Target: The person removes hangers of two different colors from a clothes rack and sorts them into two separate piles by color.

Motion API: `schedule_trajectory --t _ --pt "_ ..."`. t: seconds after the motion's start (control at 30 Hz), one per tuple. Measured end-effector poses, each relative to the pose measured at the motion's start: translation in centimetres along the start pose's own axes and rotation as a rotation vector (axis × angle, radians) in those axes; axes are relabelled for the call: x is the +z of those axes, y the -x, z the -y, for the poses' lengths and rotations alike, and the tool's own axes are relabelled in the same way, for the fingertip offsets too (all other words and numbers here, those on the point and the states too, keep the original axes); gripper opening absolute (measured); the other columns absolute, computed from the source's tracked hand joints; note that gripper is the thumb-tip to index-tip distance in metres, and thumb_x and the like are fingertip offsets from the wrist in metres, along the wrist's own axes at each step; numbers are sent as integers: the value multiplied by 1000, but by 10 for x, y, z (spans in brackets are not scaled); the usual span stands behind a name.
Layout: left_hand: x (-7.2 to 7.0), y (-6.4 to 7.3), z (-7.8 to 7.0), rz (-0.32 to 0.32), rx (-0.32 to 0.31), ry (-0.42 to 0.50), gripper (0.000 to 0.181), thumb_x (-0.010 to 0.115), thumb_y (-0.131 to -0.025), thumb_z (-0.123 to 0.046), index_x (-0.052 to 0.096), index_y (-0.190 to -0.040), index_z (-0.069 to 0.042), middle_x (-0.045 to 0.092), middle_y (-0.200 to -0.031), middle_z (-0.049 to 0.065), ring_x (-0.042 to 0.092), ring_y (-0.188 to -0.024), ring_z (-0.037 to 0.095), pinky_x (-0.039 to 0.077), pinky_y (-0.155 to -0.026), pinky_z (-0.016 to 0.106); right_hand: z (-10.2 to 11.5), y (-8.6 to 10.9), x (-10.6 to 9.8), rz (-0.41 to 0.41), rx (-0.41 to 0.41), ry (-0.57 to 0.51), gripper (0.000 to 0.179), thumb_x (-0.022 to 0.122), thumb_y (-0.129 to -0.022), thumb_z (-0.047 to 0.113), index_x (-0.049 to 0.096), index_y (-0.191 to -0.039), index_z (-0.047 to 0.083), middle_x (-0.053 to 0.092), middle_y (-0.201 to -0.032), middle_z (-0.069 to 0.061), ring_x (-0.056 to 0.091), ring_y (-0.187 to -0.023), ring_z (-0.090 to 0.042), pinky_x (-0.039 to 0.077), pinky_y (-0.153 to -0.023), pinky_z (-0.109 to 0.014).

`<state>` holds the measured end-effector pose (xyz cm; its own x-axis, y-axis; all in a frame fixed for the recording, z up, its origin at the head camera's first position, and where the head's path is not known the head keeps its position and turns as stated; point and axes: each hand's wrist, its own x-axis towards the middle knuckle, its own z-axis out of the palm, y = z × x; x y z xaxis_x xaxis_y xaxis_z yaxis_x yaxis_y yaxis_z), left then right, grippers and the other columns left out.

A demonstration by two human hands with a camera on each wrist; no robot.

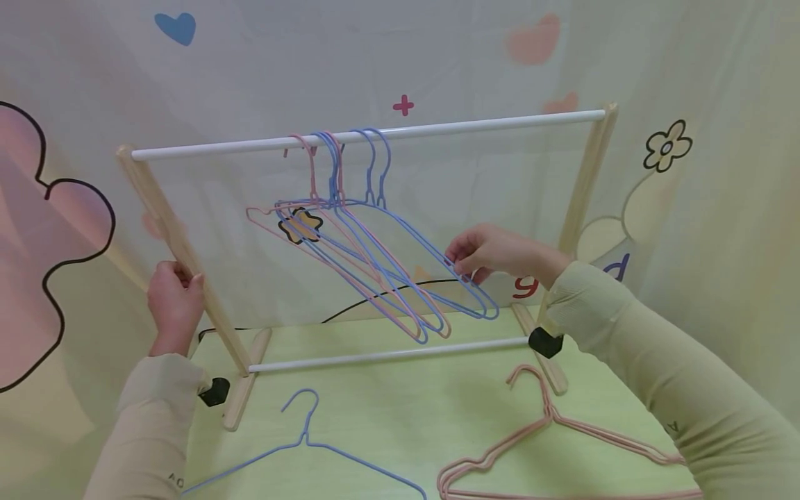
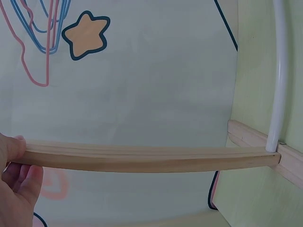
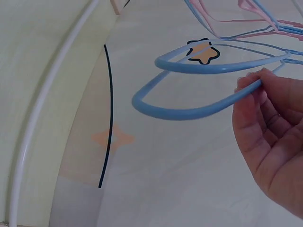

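- Rack (image 1: 494, 123): the left hand (image 1: 177, 302) grips its left wooden upright (image 1: 187, 258).
- Hung hangers (image 1: 333, 187), pink and blue: on the top bar, between the two hands.
- Loose hangers, pink (image 1: 548, 411) and blue (image 1: 306, 434): in front of the rack, below the hands; only the head view shows them.
- Pinched blue hanger (image 3: 184, 114): between the right hand's (image 1: 500, 253) thumb and fingers, plainest in the right wrist view.
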<state>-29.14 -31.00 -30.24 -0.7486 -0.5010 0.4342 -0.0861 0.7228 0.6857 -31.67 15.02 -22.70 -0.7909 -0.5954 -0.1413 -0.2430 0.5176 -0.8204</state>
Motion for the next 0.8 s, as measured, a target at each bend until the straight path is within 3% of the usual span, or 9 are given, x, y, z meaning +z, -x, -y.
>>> schedule_trajectory --t 0.37,0.8 --pt "1 2 -2 -4 2 7 28 50 -87 -15 43 -106 5 49 -93 17 47 -85 31 35 -70 35 11 12 -11 -87 -9 33 15 53 -85 -1 51 -99 -5 54 -76 -3 52 -65 -13 48 -62 -27" --pt "-1 1 -1 42 -12 16 32 48 -89 -18 42 -112 5 50 -99 20 48 -87 32 40 -66 36 5 74 -42 -146 34 213 18 54 -85 3 53 -100 -6 55 -75 -4 53 -67 -15 49 -63 -28"
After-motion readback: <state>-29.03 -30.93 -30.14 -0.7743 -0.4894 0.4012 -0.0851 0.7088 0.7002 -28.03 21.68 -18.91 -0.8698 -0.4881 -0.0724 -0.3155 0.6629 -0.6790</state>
